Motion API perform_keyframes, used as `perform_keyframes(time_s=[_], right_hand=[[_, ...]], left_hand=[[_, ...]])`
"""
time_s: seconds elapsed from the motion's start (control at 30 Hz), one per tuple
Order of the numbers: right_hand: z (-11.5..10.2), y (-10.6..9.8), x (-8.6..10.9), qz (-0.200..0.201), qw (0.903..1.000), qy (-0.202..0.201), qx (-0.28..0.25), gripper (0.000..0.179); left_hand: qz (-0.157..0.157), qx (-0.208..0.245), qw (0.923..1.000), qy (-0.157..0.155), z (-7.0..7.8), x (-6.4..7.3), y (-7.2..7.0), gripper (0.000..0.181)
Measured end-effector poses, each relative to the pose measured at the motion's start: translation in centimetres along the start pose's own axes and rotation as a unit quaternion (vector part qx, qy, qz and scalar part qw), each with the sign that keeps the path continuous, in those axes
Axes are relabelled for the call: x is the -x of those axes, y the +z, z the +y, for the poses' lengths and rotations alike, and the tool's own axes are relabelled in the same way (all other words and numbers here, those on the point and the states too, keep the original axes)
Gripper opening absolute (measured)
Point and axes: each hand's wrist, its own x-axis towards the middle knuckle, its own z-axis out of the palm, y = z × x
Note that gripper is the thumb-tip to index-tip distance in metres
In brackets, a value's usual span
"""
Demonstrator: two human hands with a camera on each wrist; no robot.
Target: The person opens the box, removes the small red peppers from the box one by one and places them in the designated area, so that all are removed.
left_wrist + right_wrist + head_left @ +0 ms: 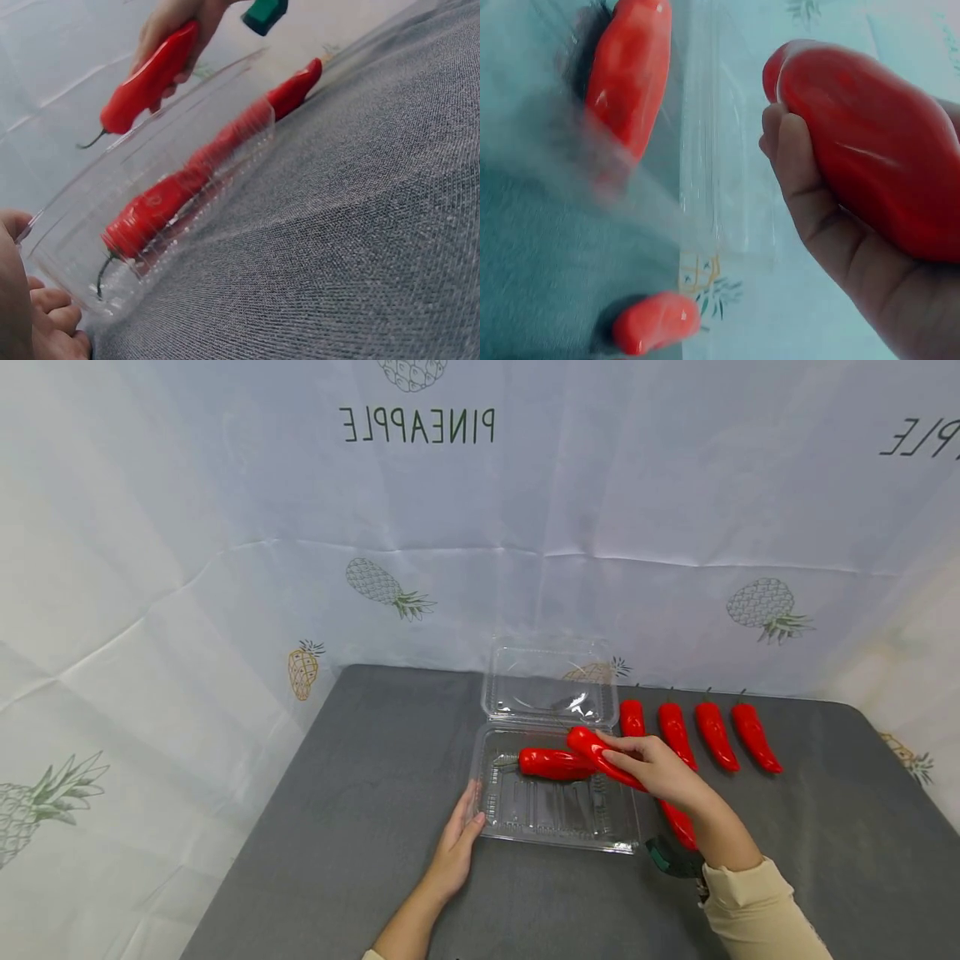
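Observation:
A clear plastic clamshell container (pixel 525 839) lies with its lid (pixel 551 689) folded back. One red chili pepper (pixel 553 764) rests crosswise inside, its green stem pointing left. My left hand (pixel 452 850) holds the container at its left side, by the front corner; in the left wrist view its fingers (pixel 56 315) curl outside the wall. My right hand (pixel 660 768) grips another red chili pepper (pixel 877 142) above the container's right part. In the left wrist view this held pepper (pixel 150 79) hangs stem-down above the rim.
Right of the lid, several red peppers (pixel 716 737) lie in a row on the grey table (pixel 360 793). One more pepper (pixel 678 824) lies under the right forearm, beside the container. A white curtain (pixel 450 510) with pineapple prints hangs behind the table.

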Motion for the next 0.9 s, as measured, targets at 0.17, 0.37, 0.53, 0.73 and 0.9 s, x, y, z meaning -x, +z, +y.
perform_keyframes(time_s=[0.17,0.37,0.53,0.73,0.9], right_hand=[[0.8,-0.6,1.4,0.044,0.9986,0.017,-0.022,0.051],[2.0,-1.3,3.0,0.082,0.9921,0.063,-0.071,0.055],[3.3,-1.3,4.6,0.124,0.9802,0.096,-0.121,0.057],[5.0,-0.3,6.2,0.172,0.9603,0.113,-0.188,0.058],[6.1,-0.1,6.9,0.191,0.9499,0.130,-0.211,0.059]], left_hand=[[0.001,0.002,1.0000,0.003,0.0,0.0,0.0,0.057],[0.003,-0.001,1.0000,0.008,0.1,-0.1,0.1,0.056],[0.005,0.001,1.0000,0.005,0.1,-0.1,0.1,0.057],[0.004,-0.004,1.0000,0.008,0.0,-0.1,0.1,0.056],[0.002,-0.008,0.9999,0.011,0.0,0.0,0.0,0.056]])
